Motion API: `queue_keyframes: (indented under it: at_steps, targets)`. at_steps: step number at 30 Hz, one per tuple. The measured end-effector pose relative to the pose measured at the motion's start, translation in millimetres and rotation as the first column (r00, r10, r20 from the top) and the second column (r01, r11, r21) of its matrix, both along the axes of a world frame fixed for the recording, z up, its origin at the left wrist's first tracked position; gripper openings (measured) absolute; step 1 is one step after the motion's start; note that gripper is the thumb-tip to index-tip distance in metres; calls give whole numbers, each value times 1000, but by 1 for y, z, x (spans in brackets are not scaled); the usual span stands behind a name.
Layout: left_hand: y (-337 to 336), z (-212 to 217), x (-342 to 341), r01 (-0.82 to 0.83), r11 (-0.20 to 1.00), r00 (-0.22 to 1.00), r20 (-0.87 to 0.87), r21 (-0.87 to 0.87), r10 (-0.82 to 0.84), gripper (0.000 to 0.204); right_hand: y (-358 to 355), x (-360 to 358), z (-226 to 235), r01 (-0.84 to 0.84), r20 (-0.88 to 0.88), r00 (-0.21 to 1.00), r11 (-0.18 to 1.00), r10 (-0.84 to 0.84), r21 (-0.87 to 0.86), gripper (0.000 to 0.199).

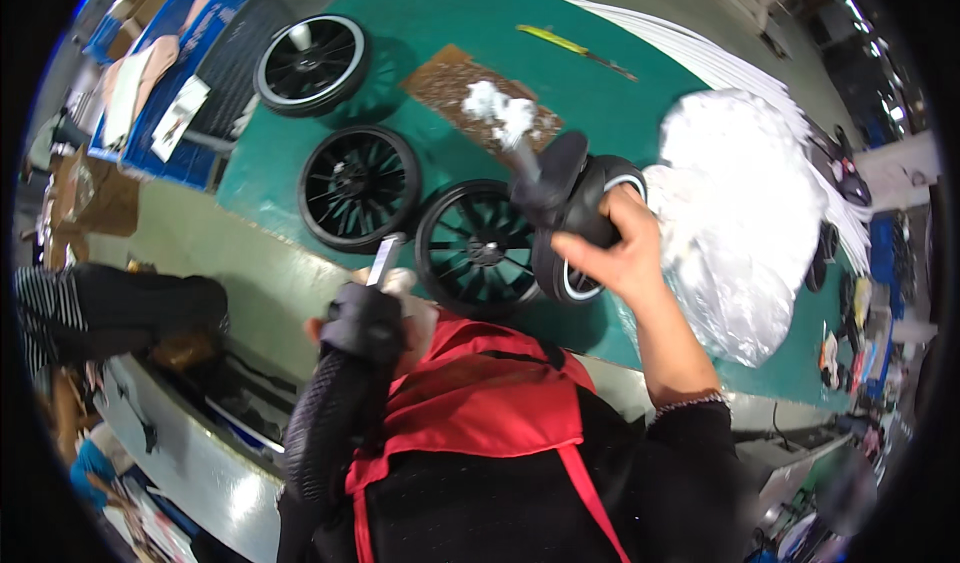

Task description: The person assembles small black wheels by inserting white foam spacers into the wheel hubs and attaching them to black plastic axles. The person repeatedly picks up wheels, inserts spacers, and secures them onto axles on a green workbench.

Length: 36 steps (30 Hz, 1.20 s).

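Observation:
My right hand [630, 248] is closed round a black twin caster wheel [592, 198] with grey rims. From its black bracket [548, 181] a metal pin [524, 160] points at white grease [498, 106] on a brown board [450, 81]; whether they touch is hard to tell. At the table's near edge my left hand [408, 308], apparently in a pale glove, is wrapped round a long black textured part [340, 373] with a flat metal bar [385, 258] sticking out. That part hides most of the hand. Two black spoked wheels [360, 188] [480, 248] lie between the hands.
Another wheel [312, 65] with a grey rim sits far left on the green table [400, 3]. Behind the board lies a yellow cutter knife [575, 48]. A bulky clear plastic bag [735, 213] fills the right side. Blue crates [165, 153] stand beyond the left edge.

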<state>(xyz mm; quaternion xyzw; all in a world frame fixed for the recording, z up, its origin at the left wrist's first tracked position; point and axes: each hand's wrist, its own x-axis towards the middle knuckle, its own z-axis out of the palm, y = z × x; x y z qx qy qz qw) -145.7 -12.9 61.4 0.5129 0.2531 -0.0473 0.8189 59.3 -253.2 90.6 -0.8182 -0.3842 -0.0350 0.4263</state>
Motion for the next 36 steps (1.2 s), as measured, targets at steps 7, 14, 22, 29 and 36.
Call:
queue_keyframes:
  at_steps: [7,14,22,29,36]
  targets:
    - [43,-41,-50,0,984,943,328,-177,59,61,-45,90,-104,520,-335,678,749,-654,-410,60]
    - [61,-59,-57,174,924,803,592,-340,67,98,-50,81,-144,365,-129,747,563,-653,-741,73]
    - [24,-35,-45,123,989,961,260,-81,-98,102,-98,1,-101,672,-77,677,657,-732,-341,22]
    - [-7,-38,-18,325,937,929,230,-131,-290,97,-385,82,-127,813,-679,495,564,-541,144,38]
    - [-67,-10,-6,241,945,970,-79,221,-229,73,-377,129,-119,657,-697,593,743,-403,130,16]
